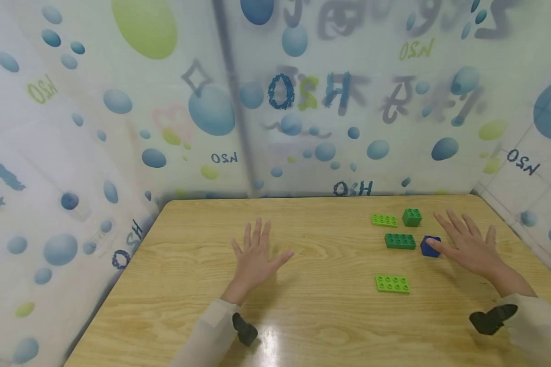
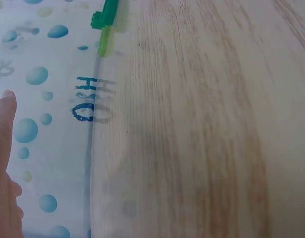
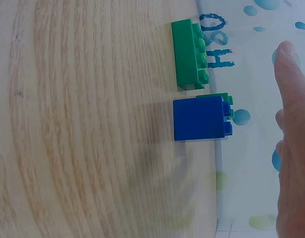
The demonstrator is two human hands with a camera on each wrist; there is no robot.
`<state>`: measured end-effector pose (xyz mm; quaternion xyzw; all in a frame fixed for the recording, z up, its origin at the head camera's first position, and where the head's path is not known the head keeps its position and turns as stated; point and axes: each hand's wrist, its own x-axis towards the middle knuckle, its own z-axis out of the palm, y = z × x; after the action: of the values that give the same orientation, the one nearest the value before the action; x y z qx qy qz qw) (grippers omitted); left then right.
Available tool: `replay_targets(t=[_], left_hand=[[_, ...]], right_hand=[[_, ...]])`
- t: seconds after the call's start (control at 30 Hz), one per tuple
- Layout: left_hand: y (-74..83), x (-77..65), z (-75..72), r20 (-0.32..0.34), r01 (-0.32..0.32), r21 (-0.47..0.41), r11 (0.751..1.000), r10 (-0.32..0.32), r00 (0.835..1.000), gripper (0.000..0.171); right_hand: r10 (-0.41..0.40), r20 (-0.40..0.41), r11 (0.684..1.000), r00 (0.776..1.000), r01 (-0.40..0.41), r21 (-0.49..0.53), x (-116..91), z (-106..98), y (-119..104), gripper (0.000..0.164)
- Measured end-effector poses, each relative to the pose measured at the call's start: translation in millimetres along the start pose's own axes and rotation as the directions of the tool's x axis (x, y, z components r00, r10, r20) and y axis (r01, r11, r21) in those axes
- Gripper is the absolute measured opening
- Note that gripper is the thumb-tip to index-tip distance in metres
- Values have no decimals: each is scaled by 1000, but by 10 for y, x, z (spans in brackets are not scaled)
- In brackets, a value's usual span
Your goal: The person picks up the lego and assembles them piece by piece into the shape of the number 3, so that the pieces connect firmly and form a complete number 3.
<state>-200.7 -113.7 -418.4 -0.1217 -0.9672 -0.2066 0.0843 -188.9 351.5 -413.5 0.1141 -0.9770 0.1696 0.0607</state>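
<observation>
My left hand (image 1: 254, 262) is held over the left middle of the table with its fingers spread and nothing in it. On the right, my right hand (image 1: 473, 250) is also spread and holds nothing. Its thumb overlaps a blue toy brick (image 1: 430, 247) in the head view, while the right wrist view has that brick (image 3: 199, 119) apart from the thumb. Left of the blue brick lies a long dark green brick (image 1: 400, 241). Behind them are a small green brick (image 1: 412, 217) and a flat lime brick (image 1: 384, 220). A second flat lime brick (image 1: 392, 284) lies nearer the front.
The wooden table (image 1: 165, 275) carries all the bricks on its right half. A patterned curtain (image 1: 294, 153) with blue and green spots rises behind its far edge and along both sides. Dark wrist cameras sit on both sleeves.
</observation>
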Motion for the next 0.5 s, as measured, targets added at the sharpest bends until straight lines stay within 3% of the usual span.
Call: replay_targets(t=[0.2, 0.33, 0.4, 0.5], left_hand=[[15, 12, 47, 8, -12, -19, 1000, 12, 1000, 93], [100, -14, 113, 14, -66, -113, 991, 68, 998, 89], [196, -32, 161, 25, -107, -196, 975, 114, 993, 80], [398, -46, 270, 70, -140, -343, 929, 174, 982, 57]], right_hand=[[5, -9, 1000, 1000, -5, -6, -9, -9, 2, 78], [-3, -28, 999, 1000, 4, 40, 9, -27, 1, 76], [2, -38, 995, 999, 2, 96, 44, -45, -13, 72], [19, -48, 985, 999, -11, 173, 138, -79, -42, 62]])
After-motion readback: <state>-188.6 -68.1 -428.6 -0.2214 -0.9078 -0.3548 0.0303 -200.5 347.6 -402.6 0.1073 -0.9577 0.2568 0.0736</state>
